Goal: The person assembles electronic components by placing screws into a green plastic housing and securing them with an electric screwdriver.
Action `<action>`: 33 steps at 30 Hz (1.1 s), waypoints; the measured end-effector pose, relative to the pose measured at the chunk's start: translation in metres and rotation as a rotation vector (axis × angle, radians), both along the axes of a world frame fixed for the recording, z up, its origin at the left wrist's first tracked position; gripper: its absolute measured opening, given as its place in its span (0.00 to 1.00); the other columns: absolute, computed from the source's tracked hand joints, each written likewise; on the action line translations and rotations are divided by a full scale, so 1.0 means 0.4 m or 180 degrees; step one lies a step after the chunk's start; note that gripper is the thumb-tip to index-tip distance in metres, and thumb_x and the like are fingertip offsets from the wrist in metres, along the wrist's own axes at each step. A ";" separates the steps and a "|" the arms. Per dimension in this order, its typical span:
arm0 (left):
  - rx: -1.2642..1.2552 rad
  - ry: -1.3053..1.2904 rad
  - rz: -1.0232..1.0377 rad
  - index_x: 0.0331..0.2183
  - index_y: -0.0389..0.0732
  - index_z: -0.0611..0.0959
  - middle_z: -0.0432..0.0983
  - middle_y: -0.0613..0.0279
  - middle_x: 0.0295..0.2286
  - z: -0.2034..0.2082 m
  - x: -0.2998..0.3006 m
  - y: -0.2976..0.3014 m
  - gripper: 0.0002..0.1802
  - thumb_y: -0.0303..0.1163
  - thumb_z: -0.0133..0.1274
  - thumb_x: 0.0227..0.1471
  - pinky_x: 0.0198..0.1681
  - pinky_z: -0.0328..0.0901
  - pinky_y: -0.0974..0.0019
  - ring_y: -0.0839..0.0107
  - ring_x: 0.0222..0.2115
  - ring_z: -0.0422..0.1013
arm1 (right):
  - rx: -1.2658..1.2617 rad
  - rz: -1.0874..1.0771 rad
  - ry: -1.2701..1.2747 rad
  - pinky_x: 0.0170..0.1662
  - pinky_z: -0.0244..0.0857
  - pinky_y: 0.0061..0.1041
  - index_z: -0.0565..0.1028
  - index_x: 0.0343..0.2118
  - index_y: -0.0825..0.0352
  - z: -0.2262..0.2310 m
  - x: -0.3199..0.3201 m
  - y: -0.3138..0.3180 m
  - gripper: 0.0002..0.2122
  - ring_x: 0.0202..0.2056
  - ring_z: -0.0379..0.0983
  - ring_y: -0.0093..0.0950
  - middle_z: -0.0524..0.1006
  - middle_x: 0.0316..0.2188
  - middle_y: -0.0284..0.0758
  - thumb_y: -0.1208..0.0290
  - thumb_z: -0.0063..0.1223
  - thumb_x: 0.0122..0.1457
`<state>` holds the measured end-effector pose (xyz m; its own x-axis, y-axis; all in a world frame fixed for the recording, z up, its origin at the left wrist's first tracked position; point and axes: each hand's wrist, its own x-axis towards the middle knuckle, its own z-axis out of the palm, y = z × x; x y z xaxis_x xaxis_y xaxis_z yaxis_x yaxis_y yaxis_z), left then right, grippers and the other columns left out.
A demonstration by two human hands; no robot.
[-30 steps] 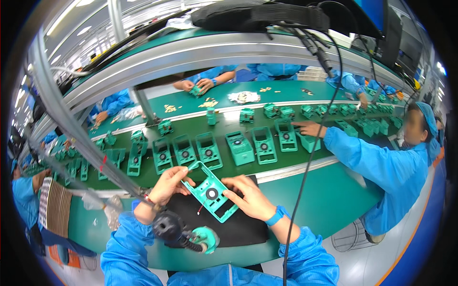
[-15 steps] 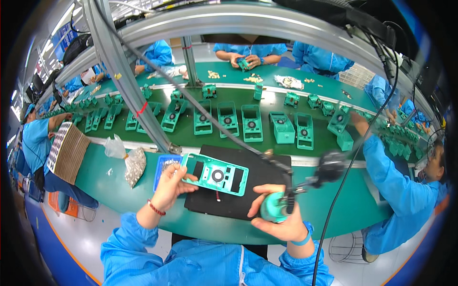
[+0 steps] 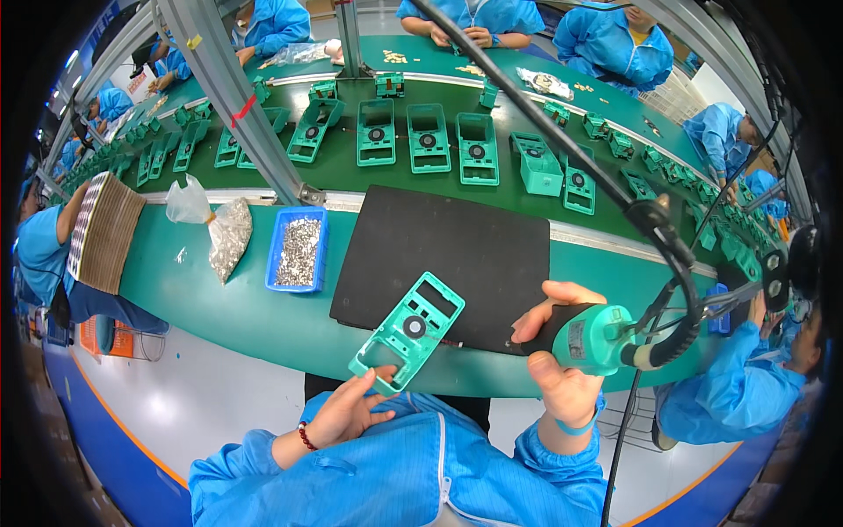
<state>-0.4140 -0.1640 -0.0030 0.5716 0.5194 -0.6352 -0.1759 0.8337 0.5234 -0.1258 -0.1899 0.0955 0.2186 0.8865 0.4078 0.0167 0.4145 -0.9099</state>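
Note:
My left hand (image 3: 347,413) grips the near end of a green plastic housing (image 3: 386,341), fingers and thumb closed on its rim. The housing is tilted over the front edge of a black mat (image 3: 421,237), its far end pointing up and right. A round black speaker with a pale centre (image 3: 414,327) sits inside it, and a short wire end sticks out beside it. In my right hand (image 3: 566,386) lies a green and black corded power tool (image 3: 597,338), probably an electric screwdriver, held sideways to the right of the housing. Its tip is hidden by my fingers.
A blue tray (image 3: 323,255) of small metal screws and a tied plastic bag of small parts (image 3: 230,241) stand left of the mat. Beyond, a green conveyor belt (image 3: 338,176) carries several similar housings. A metal post (image 3: 237,97) and a thick cable (image 3: 544,123) cross the space. Co-workers sit around.
My left hand has brought the housing closer to my body and turned it upright-slanting. The power tool has swung right and tipped sideways. The screw tray, partly covered before, now shows fully.

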 end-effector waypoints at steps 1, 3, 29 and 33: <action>-0.0049 -0.0028 -0.0239 0.59 0.42 0.68 0.63 0.61 0.57 -0.001 -0.002 0.002 0.29 0.51 0.43 0.67 0.53 0.66 0.61 0.64 0.55 0.64 | -0.0030 -0.0074 -0.0029 0.38 0.65 0.21 0.66 0.57 0.72 0.001 -0.010 0.000 0.33 0.35 0.74 0.24 0.77 0.33 0.37 0.75 0.70 0.48; -0.0111 -0.0004 -0.0606 0.60 0.39 0.67 0.68 0.59 0.54 -0.006 0.000 0.006 0.32 0.54 0.38 0.68 0.51 0.66 0.65 0.69 0.51 0.67 | -0.0084 -0.0206 -0.0137 0.38 0.65 0.21 0.66 0.57 0.71 0.002 -0.030 0.003 0.32 0.35 0.73 0.23 0.77 0.34 0.37 0.77 0.68 0.49; 0.5872 0.4670 -0.1611 0.29 0.41 0.82 0.75 0.59 0.29 -0.139 -0.317 0.643 0.03 0.27 0.60 0.48 0.41 0.64 0.57 0.58 0.37 0.70 | 0.0377 -0.0489 0.0231 0.17 0.54 0.20 0.64 0.41 0.66 -0.159 -0.309 0.224 0.19 0.14 0.58 0.18 0.67 0.15 0.30 0.57 0.59 0.60; 0.5925 0.4326 -0.1030 0.28 0.40 0.81 0.74 0.59 0.29 -0.159 -0.326 0.638 0.02 0.27 0.58 0.50 0.41 0.63 0.56 0.57 0.36 0.71 | 0.0145 -0.0400 0.0676 0.22 0.60 0.22 0.65 0.41 0.66 -0.184 -0.327 0.233 0.22 0.18 0.64 0.21 0.71 0.19 0.33 0.59 0.67 0.56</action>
